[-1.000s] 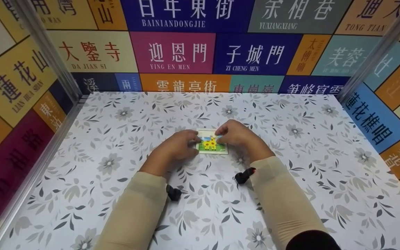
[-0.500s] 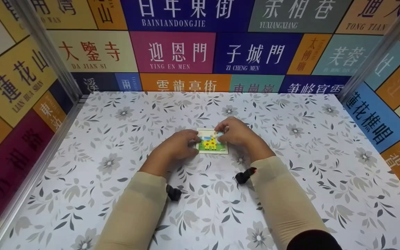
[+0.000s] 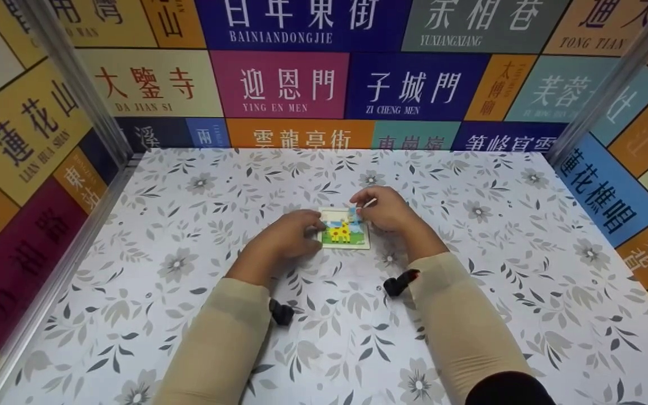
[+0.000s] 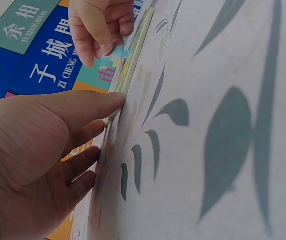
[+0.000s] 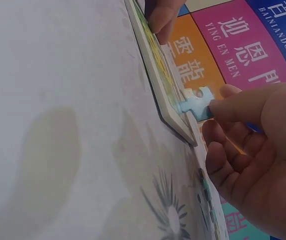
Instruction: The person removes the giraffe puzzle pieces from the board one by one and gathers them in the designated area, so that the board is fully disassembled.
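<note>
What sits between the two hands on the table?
The giraffe puzzle board lies between the left hand and right hand, which pinches a blue piece; head view shows it.

We saw a small square giraffe-picture puzzle board (image 3: 344, 230) lying flat — one light-blue jigsaw piece (image 5: 197, 102) lifted, tilted at its corner.

Beige sleeves (image 3: 228, 332), black wrist cameras (image 3: 282, 312)
</note>
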